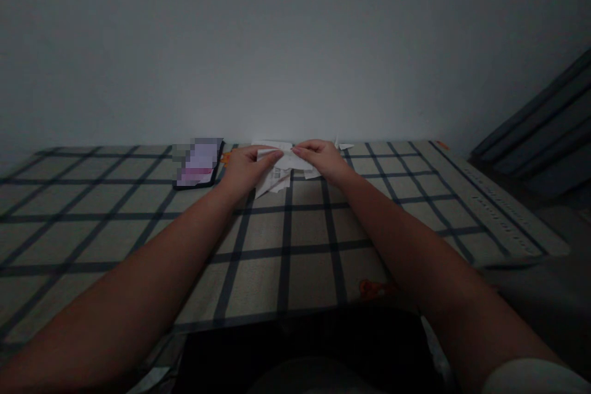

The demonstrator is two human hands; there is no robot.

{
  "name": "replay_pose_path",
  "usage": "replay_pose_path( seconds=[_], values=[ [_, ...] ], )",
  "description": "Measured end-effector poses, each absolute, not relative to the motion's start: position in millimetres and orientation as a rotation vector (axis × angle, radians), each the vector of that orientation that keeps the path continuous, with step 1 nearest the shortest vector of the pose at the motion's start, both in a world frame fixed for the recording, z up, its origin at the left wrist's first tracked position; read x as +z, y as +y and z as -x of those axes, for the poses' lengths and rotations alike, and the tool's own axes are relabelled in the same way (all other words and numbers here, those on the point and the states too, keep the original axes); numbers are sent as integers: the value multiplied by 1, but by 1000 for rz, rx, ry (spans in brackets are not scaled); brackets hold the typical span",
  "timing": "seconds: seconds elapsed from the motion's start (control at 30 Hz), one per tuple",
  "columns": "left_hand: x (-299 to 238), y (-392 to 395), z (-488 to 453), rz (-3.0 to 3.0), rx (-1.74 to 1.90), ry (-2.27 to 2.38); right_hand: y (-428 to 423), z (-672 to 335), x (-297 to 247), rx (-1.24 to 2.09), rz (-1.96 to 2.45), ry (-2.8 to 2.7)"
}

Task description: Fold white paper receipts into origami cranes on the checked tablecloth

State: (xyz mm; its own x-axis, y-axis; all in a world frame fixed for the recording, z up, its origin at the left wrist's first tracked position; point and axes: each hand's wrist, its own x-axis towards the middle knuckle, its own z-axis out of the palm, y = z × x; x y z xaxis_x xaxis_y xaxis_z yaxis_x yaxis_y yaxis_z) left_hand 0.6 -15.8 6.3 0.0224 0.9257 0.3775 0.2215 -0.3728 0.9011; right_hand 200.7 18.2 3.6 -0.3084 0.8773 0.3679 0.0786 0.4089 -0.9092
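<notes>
Near the back edge of the table, my two hands pinch a piece of white paper (292,160) between them. My left hand (247,166) has thumb and fingers closed on the paper's left part. On its right side, the fingertips of my right hand (322,157) are pressed together on the same sheet. Beneath and in front of it lie more creased paper pieces (273,181) with faint dark print, partly hidden by my hands. Just beyond my right hand, a small folded white paper shape (345,146) with pointed ends rests on the cloth.
A phone (198,163) with a lit, blurred screen lies left of my hands. The table wears a checked cloth (263,228) with dark lines and orange patterns. A pale wall (286,43) stands behind it. Dark striped fabric (545,129) hangs at the right.
</notes>
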Motion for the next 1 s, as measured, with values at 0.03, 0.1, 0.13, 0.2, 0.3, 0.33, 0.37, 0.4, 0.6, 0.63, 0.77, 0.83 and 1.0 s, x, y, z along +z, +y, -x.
replay_pose_path(
  seconds=[0.03,0.1,0.13,0.2,0.3,0.33,0.37,0.4,0.6,0.63,0.77,0.83,1.0],
  values=[
    [5,-15,0,-1664,1394,1175,18,-201,5,1007,856,-1698],
    [4,-13,1,-1678,1396,1159,17,-201,6,989,870,-1710],
    [4,-13,1,-1687,1397,1155,17,-201,6,987,876,-1718],
    [4,-12,2,-1701,1402,1155,16,-202,7,984,886,-1746],
    [5,-13,3,-1706,1374,1171,15,-202,7,990,893,-1792],
    [5,-13,3,-1704,1359,1179,15,-202,7,992,892,-1795],
    [5,-13,3,-1704,1342,1183,14,-202,7,996,893,-1792],
    [5,-13,3,-1705,1331,1182,14,-202,7,999,898,-1783],
    [4,-15,1,-1631,1336,1136,13,-201,7,1001,903,-1744],
    [4,-16,0,-1602,1332,1126,13,-201,7,999,900,-1743],
    [6,-20,-4,-1475,1327,1104,12,-199,8,979,914,-1750],
    [7,-21,-6,-1422,1328,1093,11,-199,9,963,916,-1754],
    [8,-20,-7,-1422,1319,1095,11,-198,8,913,873,-1795]
  ],
)
